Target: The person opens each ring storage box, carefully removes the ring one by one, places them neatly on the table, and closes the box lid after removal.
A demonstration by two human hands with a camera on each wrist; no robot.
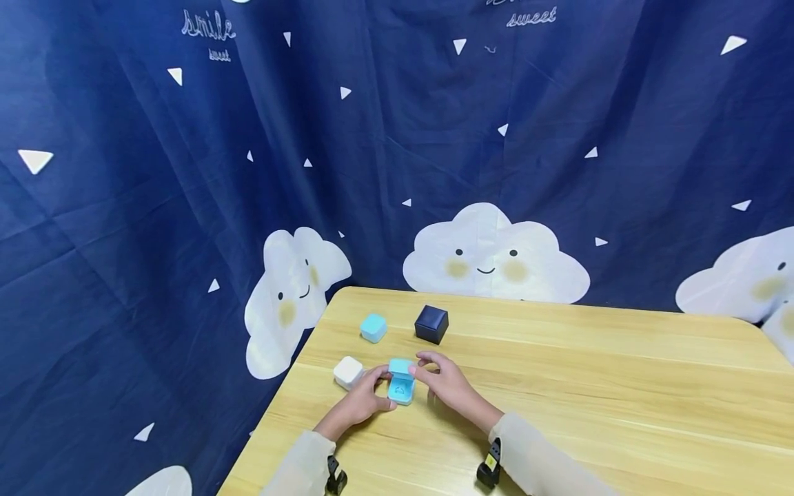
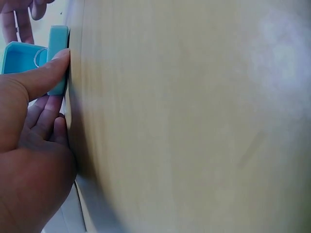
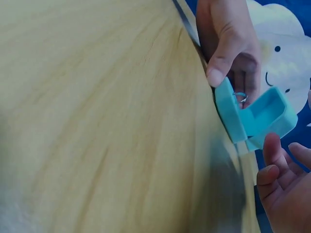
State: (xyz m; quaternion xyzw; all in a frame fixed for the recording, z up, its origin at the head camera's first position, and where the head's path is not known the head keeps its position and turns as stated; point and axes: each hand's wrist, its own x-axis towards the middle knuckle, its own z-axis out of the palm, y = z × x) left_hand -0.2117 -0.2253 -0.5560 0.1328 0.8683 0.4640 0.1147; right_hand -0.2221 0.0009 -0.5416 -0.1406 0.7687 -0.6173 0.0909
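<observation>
A light blue ring box (image 1: 401,368) stands on the table with its lid raised. Inside the base sits a silver ring (image 3: 241,96), whose thin band shows in both wrist views. My left hand (image 1: 362,401) grips the base from the left side, thumb at the front and fingers behind. On the other side, my right hand (image 1: 448,383) has a fingertip at the lid's right edge, its fingers loosely bent and not closed round the box. In the left wrist view the left thumb presses on the base (image 2: 59,36).
Left of the left hand stands a white box (image 1: 349,372), partly behind the fingers. Farther back are another light blue box (image 1: 373,328) and a dark navy box (image 1: 431,324), both closed. Beyond the wooden table (image 1: 595,386) hangs a blue curtain (image 1: 384,138) with clouds.
</observation>
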